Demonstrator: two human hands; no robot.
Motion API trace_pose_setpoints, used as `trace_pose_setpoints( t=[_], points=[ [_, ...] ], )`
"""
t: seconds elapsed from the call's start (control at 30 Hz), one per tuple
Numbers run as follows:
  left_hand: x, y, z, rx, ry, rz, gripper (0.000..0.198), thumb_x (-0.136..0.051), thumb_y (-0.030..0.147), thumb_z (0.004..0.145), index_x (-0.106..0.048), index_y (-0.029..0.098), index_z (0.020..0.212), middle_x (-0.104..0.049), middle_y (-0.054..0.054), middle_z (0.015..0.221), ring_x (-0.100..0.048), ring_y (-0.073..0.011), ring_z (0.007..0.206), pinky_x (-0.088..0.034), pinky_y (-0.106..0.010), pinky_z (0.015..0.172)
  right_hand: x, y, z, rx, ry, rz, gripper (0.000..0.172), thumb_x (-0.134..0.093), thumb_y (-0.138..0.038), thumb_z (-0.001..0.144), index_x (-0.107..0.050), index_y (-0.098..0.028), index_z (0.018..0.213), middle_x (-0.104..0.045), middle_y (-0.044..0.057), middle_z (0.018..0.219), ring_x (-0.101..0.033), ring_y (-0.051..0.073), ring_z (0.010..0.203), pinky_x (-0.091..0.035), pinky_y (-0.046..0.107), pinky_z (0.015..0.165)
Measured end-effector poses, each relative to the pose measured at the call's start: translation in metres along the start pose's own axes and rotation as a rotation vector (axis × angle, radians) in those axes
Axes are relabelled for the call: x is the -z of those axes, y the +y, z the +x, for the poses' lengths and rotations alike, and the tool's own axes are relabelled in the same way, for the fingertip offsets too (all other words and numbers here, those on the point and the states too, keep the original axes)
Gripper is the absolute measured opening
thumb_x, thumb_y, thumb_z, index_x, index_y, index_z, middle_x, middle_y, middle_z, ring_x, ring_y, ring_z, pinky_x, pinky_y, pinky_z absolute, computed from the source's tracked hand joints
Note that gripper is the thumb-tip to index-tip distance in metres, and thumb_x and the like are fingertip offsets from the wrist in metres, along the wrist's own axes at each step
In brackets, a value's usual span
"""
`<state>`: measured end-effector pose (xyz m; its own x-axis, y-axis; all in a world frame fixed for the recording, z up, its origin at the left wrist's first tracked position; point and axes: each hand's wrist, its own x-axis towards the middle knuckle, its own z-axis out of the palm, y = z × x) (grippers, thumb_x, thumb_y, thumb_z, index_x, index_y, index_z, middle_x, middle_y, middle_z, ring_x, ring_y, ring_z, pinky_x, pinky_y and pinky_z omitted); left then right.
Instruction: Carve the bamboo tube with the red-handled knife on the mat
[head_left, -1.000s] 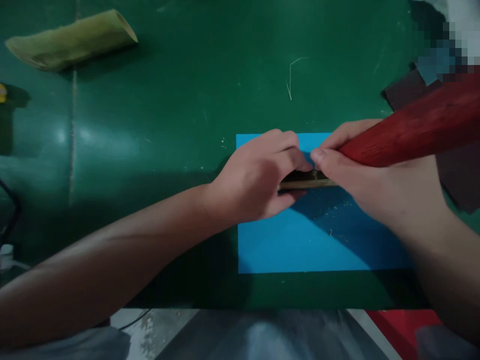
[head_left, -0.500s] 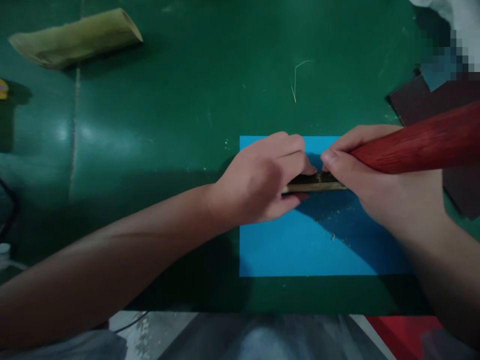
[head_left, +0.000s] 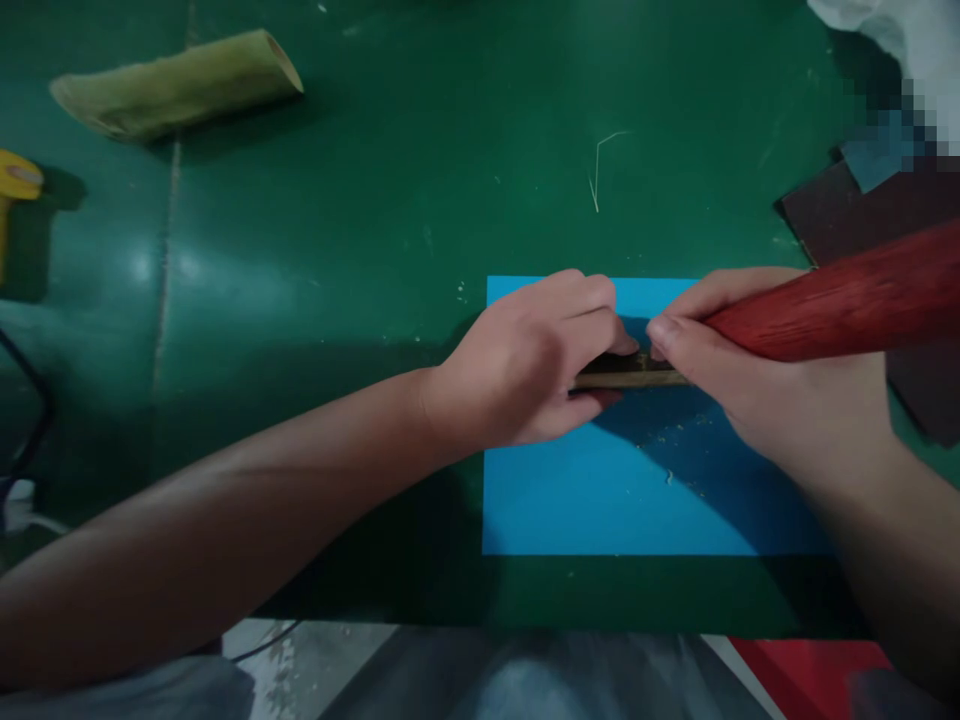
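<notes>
My left hand (head_left: 532,365) is closed around one end of a narrow strip (head_left: 637,380), dark on top with a pale edge, perhaps bamboo. It is held over a blue sheet (head_left: 555,510) strewn with small shavings (head_left: 670,477). My right hand (head_left: 772,370) grips a tool with a thick red wooden handle (head_left: 847,300). Its working end is hidden behind my fingers, at the strip's right part. The right fingertips are close to the left ones, just above the strip.
A cut bamboo section (head_left: 180,85) lies at the far left of the green table (head_left: 360,200). Left of it are a yellow object (head_left: 19,178) and a dark cable (head_left: 37,400). Dark flat pieces (head_left: 825,205) lie at the right. A thin fibre (head_left: 597,180) rests beyond the sheet.
The whole view has shifted slightly, so things at the left appear further right and more of the yellow object shows. Both hands keep the same grips, with hardly any movement.
</notes>
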<state>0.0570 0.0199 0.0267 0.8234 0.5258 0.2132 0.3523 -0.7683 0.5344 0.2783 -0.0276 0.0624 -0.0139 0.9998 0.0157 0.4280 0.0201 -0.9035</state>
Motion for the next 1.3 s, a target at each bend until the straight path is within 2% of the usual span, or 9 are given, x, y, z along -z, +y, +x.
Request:
trace_pose_setpoints(
  t=[0.33, 0.53, 0.77, 0.9, 1.0, 1.13, 1.2, 1.23, 1.3],
  points=[
    [0.002, 0.003, 0.000, 0.031, -0.040, 0.048, 0.012, -0.071, 0.030, 0.109, -0.078, 0.021, 0.113, -0.069, -0.005, 0.097, -0.067, -0.0241, 0.092, -0.051, -0.038, 0.088, 0.003, 0.008, 0.005, 0.058, -0.027, 0.010, 0.022, -0.081, -0.030, 0.093, -0.073, -0.032, 0.073, -0.077, -0.003, 0.076, -0.077, 0.023, 0.075, -0.065, 0.040, 0.075],
    [0.002, 0.003, -0.001, 0.028, -0.023, 0.020, 0.013, -0.068, 0.027, 0.109, -0.078, 0.020, 0.113, -0.070, -0.006, 0.098, -0.069, -0.0253, 0.095, -0.053, -0.039, 0.090, 0.004, 0.005, 0.003, 0.028, -0.045, 0.008, 0.024, -0.081, -0.032, 0.091, -0.072, -0.033, 0.070, -0.074, -0.005, 0.071, -0.074, 0.021, 0.070, -0.061, 0.038, 0.068],
    [0.000, 0.001, 0.000, 0.034, -0.034, 0.023, 0.011, -0.071, 0.028, 0.108, -0.078, 0.021, 0.113, -0.070, -0.005, 0.097, -0.070, -0.0251, 0.095, -0.055, -0.040, 0.091, 0.004, 0.003, 0.003, 0.011, -0.068, 0.012, 0.022, -0.079, -0.034, 0.091, -0.072, -0.032, 0.070, -0.074, -0.004, 0.071, -0.075, 0.021, 0.071, -0.062, 0.038, 0.071],
    [0.000, -0.001, -0.001, 0.019, -0.018, 0.022, 0.012, -0.075, 0.028, 0.106, -0.079, 0.021, 0.115, -0.074, -0.005, 0.100, -0.071, -0.0239, 0.095, -0.056, -0.038, 0.090, 0.008, 0.011, 0.001, 0.029, 0.010, 0.008, 0.010, -0.085, -0.036, 0.091, -0.079, -0.033, 0.084, -0.079, -0.002, 0.085, -0.077, 0.022, 0.079, -0.064, 0.039, 0.075],
    [0.000, -0.001, -0.003, 0.011, -0.001, 0.020, 0.015, -0.077, 0.027, 0.105, -0.081, 0.020, 0.118, -0.078, -0.005, 0.106, -0.073, -0.0235, 0.098, -0.057, -0.037, 0.091, 0.010, 0.019, -0.002, 0.027, 0.072, 0.028, 0.015, -0.093, -0.036, 0.089, -0.078, -0.034, 0.092, -0.079, -0.002, 0.092, -0.075, 0.023, 0.079, -0.061, 0.040, 0.074],
    [-0.002, -0.002, -0.004, 0.014, 0.028, 0.009, 0.017, -0.077, 0.027, 0.104, -0.081, 0.020, 0.119, -0.081, -0.006, 0.111, -0.074, -0.0235, 0.100, -0.058, -0.037, 0.092, 0.013, 0.023, -0.002, 0.017, 0.076, 0.018, 0.018, -0.095, -0.032, 0.088, -0.078, -0.037, 0.089, -0.082, -0.003, 0.095, -0.075, 0.023, 0.082, -0.061, 0.041, 0.074],
    [-0.003, -0.002, -0.005, 0.018, 0.034, -0.006, 0.017, -0.077, 0.027, 0.104, -0.081, 0.022, 0.119, -0.081, -0.005, 0.111, -0.074, -0.0231, 0.099, -0.058, -0.037, 0.092, 0.015, 0.022, -0.002, 0.038, 0.058, 0.075, 0.019, -0.098, -0.028, 0.084, -0.082, -0.037, 0.089, -0.083, -0.003, 0.093, -0.075, 0.022, 0.078, -0.062, 0.040, 0.071],
    [-0.003, -0.002, -0.005, 0.019, 0.034, -0.012, 0.017, -0.077, 0.028, 0.103, -0.081, 0.022, 0.118, -0.081, -0.005, 0.111, -0.074, -0.0230, 0.100, -0.058, -0.037, 0.092, 0.016, 0.021, -0.002, 0.068, 0.033, 0.113, 0.021, -0.098, -0.023, 0.080, -0.083, -0.037, 0.087, -0.082, -0.003, 0.086, -0.073, 0.021, 0.069, -0.059, 0.037, 0.061],
    [-0.004, -0.003, -0.005, 0.018, 0.032, -0.017, 0.016, -0.078, 0.027, 0.102, -0.082, 0.023, 0.117, -0.082, -0.005, 0.111, -0.074, -0.0232, 0.100, -0.057, -0.037, 0.091, 0.018, 0.016, -0.002, 0.043, 0.006, 0.114, 0.022, -0.096, -0.020, 0.082, -0.087, -0.037, 0.091, -0.083, -0.003, 0.088, -0.075, 0.021, 0.072, -0.060, 0.035, 0.061]
  ],
)
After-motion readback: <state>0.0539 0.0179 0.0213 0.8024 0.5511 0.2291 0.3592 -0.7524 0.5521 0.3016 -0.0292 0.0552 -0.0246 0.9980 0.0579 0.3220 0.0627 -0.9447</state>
